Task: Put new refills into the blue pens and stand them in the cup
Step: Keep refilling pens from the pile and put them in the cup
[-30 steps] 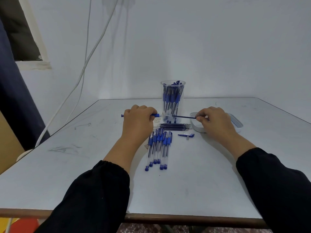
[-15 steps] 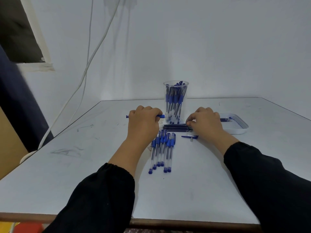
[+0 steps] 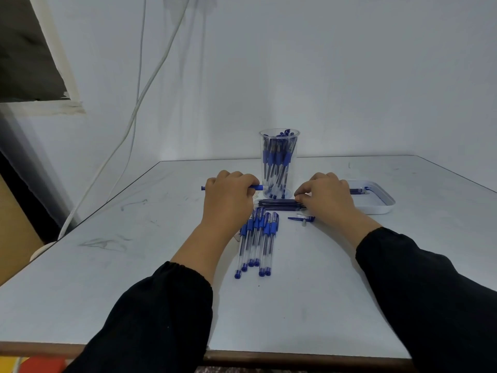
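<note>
My left hand (image 3: 228, 197) grips a blue pen barrel (image 3: 255, 187) held level above the table, its ends sticking out on both sides of the fist. My right hand (image 3: 325, 196) has its fingertips pinching at the right end of a bundle of dark refills (image 3: 277, 204) lying on the table. Behind them a clear cup (image 3: 279, 162) stands holding several blue pens. Several more blue pens (image 3: 258, 238) lie in a row below my left hand. A blue pen cap (image 3: 301, 218) and a small tip piece lie beside my right wrist.
A white tray (image 3: 382, 204) at the right holds a few refills. White cables (image 3: 139, 103) hang down the wall at the left. The table's front edge (image 3: 242, 356) is close to my sleeves.
My right hand dropped the refill it had pulled out into the tray and came left onto the bundle of refills. My left hand kept holding the barrel.
</note>
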Demonstrator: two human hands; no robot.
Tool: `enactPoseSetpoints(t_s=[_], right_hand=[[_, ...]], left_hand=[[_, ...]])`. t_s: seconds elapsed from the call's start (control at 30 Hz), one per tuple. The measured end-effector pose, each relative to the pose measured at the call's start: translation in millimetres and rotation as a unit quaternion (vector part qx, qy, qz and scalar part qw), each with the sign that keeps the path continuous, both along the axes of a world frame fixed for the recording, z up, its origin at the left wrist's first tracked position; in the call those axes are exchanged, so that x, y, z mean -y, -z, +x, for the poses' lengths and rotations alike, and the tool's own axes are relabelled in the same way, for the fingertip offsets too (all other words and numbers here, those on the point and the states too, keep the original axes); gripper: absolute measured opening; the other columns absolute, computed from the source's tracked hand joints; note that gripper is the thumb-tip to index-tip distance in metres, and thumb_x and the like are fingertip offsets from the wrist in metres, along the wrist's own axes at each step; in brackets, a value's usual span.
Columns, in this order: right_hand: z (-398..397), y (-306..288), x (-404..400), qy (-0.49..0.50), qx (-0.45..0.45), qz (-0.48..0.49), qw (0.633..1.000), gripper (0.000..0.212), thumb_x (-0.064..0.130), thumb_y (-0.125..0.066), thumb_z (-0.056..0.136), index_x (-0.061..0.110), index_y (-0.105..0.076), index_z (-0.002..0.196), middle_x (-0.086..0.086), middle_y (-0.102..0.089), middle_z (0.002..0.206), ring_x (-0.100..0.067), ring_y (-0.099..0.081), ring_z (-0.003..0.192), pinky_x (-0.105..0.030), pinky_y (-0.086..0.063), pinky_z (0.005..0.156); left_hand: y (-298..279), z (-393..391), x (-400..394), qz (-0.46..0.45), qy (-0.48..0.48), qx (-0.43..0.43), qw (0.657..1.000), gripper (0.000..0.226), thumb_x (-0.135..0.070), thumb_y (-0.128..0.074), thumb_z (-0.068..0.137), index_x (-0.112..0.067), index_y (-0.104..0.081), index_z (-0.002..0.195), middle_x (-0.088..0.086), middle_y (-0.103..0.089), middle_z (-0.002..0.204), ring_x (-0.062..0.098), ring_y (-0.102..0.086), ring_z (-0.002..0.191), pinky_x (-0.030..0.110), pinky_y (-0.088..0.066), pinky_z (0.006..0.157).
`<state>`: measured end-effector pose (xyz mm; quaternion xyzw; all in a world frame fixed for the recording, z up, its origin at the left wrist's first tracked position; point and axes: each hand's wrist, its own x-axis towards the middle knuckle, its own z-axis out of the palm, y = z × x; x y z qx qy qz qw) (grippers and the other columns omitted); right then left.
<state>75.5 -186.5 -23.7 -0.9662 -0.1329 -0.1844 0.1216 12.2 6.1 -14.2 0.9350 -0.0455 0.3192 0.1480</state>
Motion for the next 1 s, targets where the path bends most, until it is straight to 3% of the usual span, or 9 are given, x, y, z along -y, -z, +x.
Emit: enactPoseSetpoints(t_s=[0.2, 0.4, 0.5, 0.57, 0.67, 0.73, 0.8, 0.9, 1.0], right_hand=[[2, 1, 12, -0.015, -0.001, 0.064, 0.998, 0.02, 0.031, -0.055, 0.095, 0.032, -0.072, 0.105, 0.001, -0.061, 0.109, -0.023, -0.045, 0.113, -0.037, -0.029, 0.091], [10, -3, 43, 0.063, -0.006, 0.091, 0.994, 0.025, 0.028, -0.05, 0.096, 0.027, -0.072, 0.108, -0.002, -0.068, 0.115, -0.028, -0.054, 0.112, -0.039, -0.036, 0.091], [10, -3, 56, 0.105, -0.075, 0.055, 0.99, 0.031, 0.019, -0.044, 0.095, 0.024, -0.069, 0.112, -0.007, -0.065, 0.12, -0.029, -0.055, 0.111, -0.034, -0.037, 0.081], [11, -4, 61, 0.119, -0.131, 0.051, 0.983, 0.032, 0.024, -0.044, 0.096, 0.032, -0.064, 0.12, -0.004, -0.058, 0.131, -0.028, -0.052, 0.118, -0.031, -0.04, 0.087], [14, -7, 61, 0.15, -0.18, 0.057, 0.97, 0.035, 0.042, -0.047, 0.093, 0.041, -0.059, 0.126, 0.0, -0.053, 0.135, -0.027, -0.049, 0.12, -0.04, -0.042, 0.1], [16, -6, 60, 0.169, -0.176, 0.057, 0.968, 0.035, 0.039, -0.049, 0.089, 0.036, -0.063, 0.121, -0.001, -0.057, 0.123, -0.026, -0.052, 0.109, -0.04, -0.045, 0.095], [16, -5, 58, 0.177, -0.156, 0.056, 0.97, 0.031, 0.024, -0.049, 0.086, 0.034, -0.067, 0.109, -0.001, -0.058, 0.109, -0.026, -0.051, 0.097, -0.039, -0.044, 0.089], [15, -6, 56, 0.185, -0.153, 0.059, 0.969, 0.025, 0.022, -0.052, 0.082, 0.037, -0.069, 0.094, -0.003, -0.058, 0.113, -0.031, -0.052, 0.105, -0.04, -0.045, 0.09], [16, -6, 54, 0.198, -0.155, 0.074, 0.965, 0.021, 0.031, -0.058, 0.08, 0.036, -0.07, 0.095, -0.005, -0.059, 0.117, -0.034, -0.051, 0.11, -0.043, -0.044, 0.094]], left_hand=[[3, -5, 14, -0.096, 0.05, -0.009, 0.994, 0.023, -0.017, -0.05, 0.095, -0.026, -0.066, 0.109, -0.007, -0.065, 0.105, 0.015, -0.047, 0.104, 0.025, -0.02, 0.085], [7, -8, 24, -0.079, 0.077, -0.014, 0.994, 0.023, -0.019, -0.052, 0.095, -0.026, -0.066, 0.111, -0.007, -0.066, 0.108, 0.013, -0.047, 0.105, 0.023, -0.02, 0.085], [7, -8, 23, -0.085, 0.078, -0.011, 0.993, 0.023, -0.019, -0.052, 0.094, -0.026, -0.067, 0.11, -0.007, -0.066, 0.108, 0.013, -0.047, 0.104, 0.024, -0.023, 0.087], [8, -8, 23, -0.084, 0.079, -0.011, 0.993, 0.023, -0.019, -0.052, 0.094, -0.026, -0.067, 0.109, -0.008, -0.066, 0.108, 0.012, -0.047, 0.104, 0.023, -0.022, 0.086], [7, -9, 23, -0.075, 0.081, -0.015, 0.994, 0.023, -0.02, -0.051, 0.095, -0.026, -0.066, 0.111, -0.008, -0.066, 0.108, 0.012, -0.047, 0.104, 0.023, -0.021, 0.086], [7, -9, 24, -0.073, 0.081, -0.015, 0.994, 0.023, -0.021, -0.051, 0.095, -0.026, -0.066, 0.112, -0.008, -0.066, 0.109, 0.012, -0.047, 0.105, 0.022, -0.021, 0.086], [7, -10, 24, -0.073, 0.08, -0.015, 0.994, 0.023, -0.021, -0.051, 0.095, -0.026, -0.066, 0.112, -0.008, -0.066, 0.11, 0.012, -0.046, 0.105, 0.022, -0.019, 0.085], [6, -11, 24, -0.073, 0.079, -0.018, 0.994, 0.023, -0.021, -0.05, 0.096, -0.026, -0.066, 0.113, -0.008, -0.066, 0.111, 0.012, -0.046, 0.106, 0.021, -0.019, 0.085], [5, -11, 24, -0.073, 0.078, -0.02, 0.994, 0.024, -0.021, -0.051, 0.095, -0.027, -0.065, 0.113, -0.009, -0.065, 0.111, 0.012, -0.046, 0.106, 0.021, -0.018, 0.085]])
